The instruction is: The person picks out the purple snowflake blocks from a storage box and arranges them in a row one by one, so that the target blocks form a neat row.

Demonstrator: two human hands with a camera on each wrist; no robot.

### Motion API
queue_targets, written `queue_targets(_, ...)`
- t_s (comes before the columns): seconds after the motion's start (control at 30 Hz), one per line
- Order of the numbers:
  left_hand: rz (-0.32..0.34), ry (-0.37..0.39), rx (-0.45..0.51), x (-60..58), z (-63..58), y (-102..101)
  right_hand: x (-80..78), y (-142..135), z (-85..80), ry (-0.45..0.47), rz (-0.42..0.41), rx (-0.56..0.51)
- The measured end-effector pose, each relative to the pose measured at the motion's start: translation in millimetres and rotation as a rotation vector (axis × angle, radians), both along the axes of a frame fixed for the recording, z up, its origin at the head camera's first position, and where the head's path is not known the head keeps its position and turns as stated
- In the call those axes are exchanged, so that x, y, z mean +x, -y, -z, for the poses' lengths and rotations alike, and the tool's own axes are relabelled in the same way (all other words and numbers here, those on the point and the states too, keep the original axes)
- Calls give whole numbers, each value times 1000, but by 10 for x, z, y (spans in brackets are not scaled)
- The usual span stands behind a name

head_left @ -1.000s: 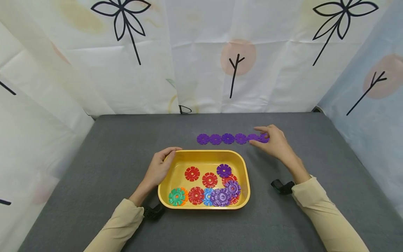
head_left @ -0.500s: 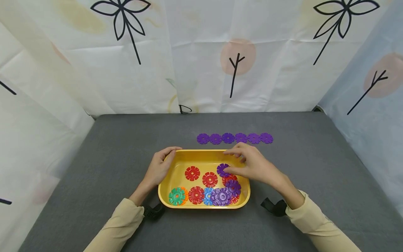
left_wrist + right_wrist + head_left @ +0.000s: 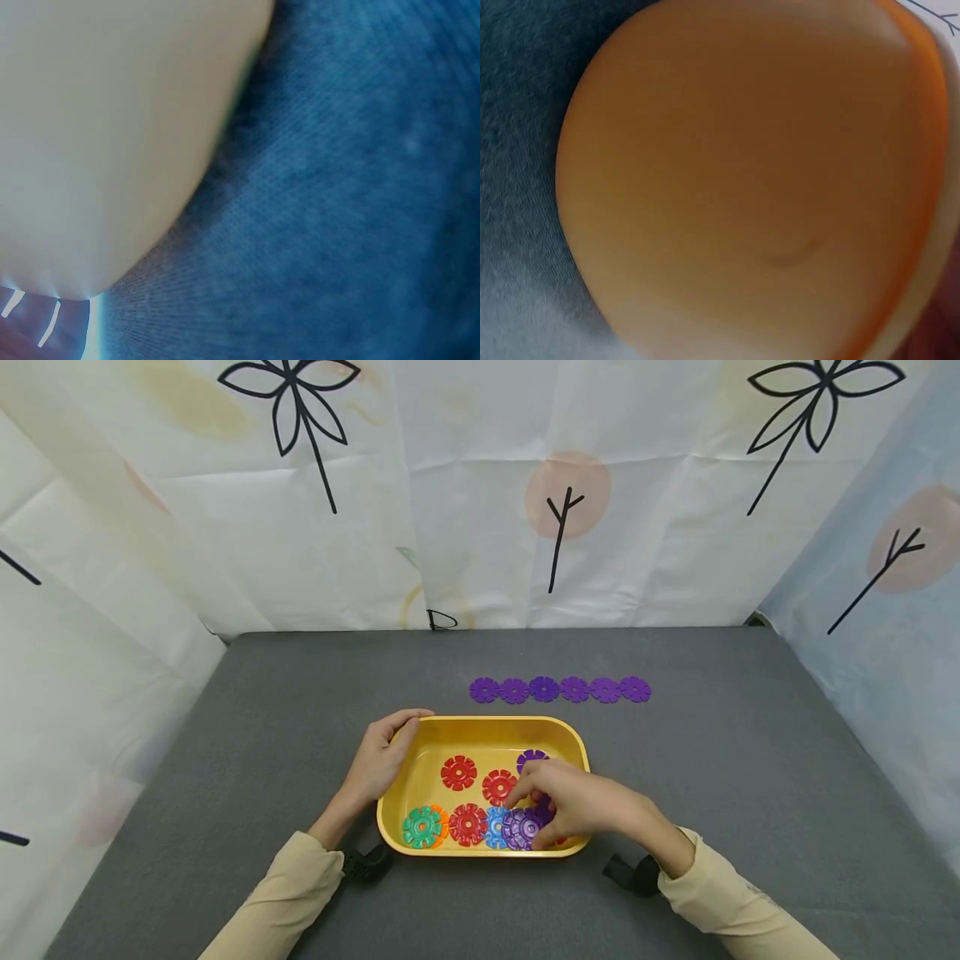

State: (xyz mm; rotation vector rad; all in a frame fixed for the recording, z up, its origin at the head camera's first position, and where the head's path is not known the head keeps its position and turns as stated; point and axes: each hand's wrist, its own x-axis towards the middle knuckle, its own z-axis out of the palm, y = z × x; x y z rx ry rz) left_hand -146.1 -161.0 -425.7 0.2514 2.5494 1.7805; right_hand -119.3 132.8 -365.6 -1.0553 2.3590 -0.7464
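Fingers of right hand (image 3: pixel 576 793): bent, down over right part of yellow tray (image 3: pixel 468 735), thumb and forefinger parted at either side of big purple disc (image 3: pixel 518 829). Pinched or just touched, cannot tell. Smaller purple disc (image 3: pixel 544 811) partly hidden under same fingers. Left hand (image 3: pixel 378 758): gripping tray at far left corner, fingers along rim, thumb at inner edge. Big purple disc: near right part of tray, round, petalled, facing up, against blue disc (image 3: pixel 493 828). Red discs (image 3: pixel 459 773) farther left and beyond, green disc (image 3: pixel 422 827) over orange disc (image 3: pixel 443 827) at near left. Tray: long axis left to right, upright on grey table (image 3: pixel 247 760). Beyond far rim: row of purple discs (image 3: pixel 551 689), six, flat, edge to edge, long axis roughly parallel to rim. Wrist views: blurred, fingers unreadable.
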Motion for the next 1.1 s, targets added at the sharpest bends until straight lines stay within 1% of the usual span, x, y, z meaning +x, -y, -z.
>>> queue_targets(0.1, 3, 3, 7, -1, -2, 0, 13, 29, 34, -9, -7, 11)
queue_targets(0.23, 4, 6, 12, 0, -7, -1, 22, 61, 73, -18, 10, 36)
queue_targets(0.43, 1, 8, 14, -1, -7, -1, 26, 107, 105, -84, 14, 83)
queue_targets(0.6, -1, 12, 13, 2, 4, -4, 21, 152, 137, -120, 58, 97)
queue_targets(0.7, -4, 16, 12, 8, 5, -7, 25, 168, 151, -125, 98, 90)
queue_targets(0.8, -7, 20, 14, 12, 4, -8, 34, 171, 162, -135, 115, 88)
queue_targets(0.93, -5, 16, 15, 11, 7, -8, 45, 174, 166, -140, 113, 86)
queue_targets(1.1, -7, 18, 10, 8, 11, -9, 46, 186, 170, -119, 116, 82)
